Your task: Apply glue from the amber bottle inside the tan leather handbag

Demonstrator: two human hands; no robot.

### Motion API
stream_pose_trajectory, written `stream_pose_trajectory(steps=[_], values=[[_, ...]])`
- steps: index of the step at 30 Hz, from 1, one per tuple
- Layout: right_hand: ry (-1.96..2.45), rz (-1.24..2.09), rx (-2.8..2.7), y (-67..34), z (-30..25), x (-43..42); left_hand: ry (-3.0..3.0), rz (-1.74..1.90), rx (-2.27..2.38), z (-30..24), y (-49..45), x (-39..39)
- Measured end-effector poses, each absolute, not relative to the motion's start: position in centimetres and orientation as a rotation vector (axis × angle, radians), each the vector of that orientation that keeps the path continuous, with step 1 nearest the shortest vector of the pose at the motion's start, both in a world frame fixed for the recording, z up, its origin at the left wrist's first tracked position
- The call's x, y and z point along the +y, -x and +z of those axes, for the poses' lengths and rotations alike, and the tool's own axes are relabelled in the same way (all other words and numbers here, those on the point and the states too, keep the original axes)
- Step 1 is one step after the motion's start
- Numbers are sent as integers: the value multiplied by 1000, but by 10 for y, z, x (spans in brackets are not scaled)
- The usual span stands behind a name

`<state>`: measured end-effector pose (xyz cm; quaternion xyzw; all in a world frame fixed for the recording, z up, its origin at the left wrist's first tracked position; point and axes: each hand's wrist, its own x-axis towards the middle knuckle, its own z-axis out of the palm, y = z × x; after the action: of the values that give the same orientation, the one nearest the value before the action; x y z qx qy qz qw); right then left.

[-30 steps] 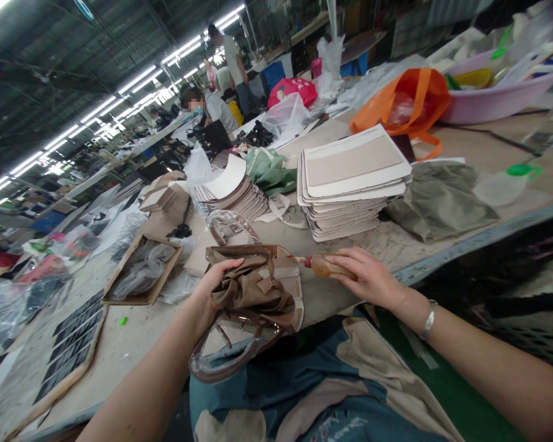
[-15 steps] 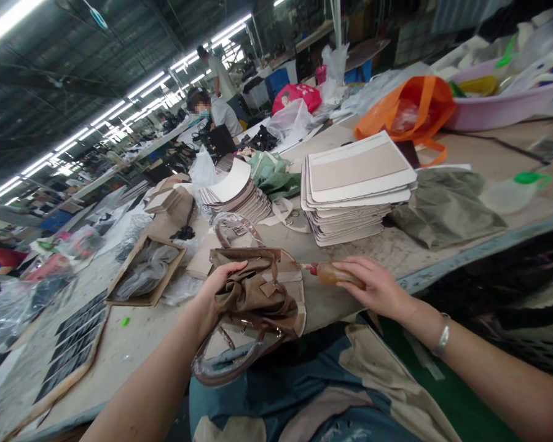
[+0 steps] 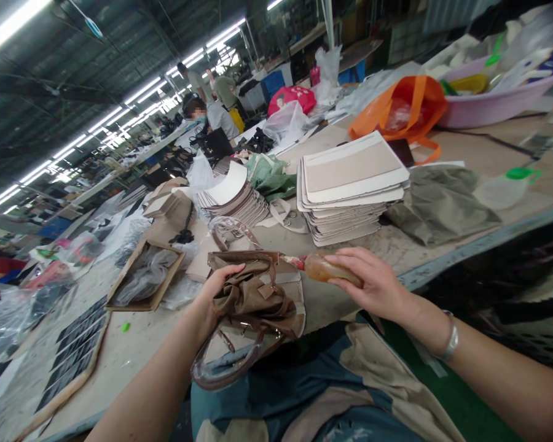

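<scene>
Free passage lies over the near-left bench [image 3: 122, 359], an open box [image 3: 166, 287] at its far end; beyond the handbag [image 3: 253, 294], the curved-piece stack [image 3: 239, 199] and, farther right, the panel stack [image 3: 350, 184] block the way.

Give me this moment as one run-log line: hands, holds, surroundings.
left hand: holds brown bag | right hand: holds amber bottle, red end toward bag | beyond: pale panel stack | leftward: open box
</scene>
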<state>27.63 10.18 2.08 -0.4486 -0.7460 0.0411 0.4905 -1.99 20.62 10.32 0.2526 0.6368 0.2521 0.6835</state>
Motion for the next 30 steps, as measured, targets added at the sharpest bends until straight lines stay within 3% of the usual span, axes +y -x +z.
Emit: stream_pose_trajectory(steps=[30], values=[[1095, 63, -1878, -280, 23, 105, -556, 525, 1425, 106, 16, 203]])
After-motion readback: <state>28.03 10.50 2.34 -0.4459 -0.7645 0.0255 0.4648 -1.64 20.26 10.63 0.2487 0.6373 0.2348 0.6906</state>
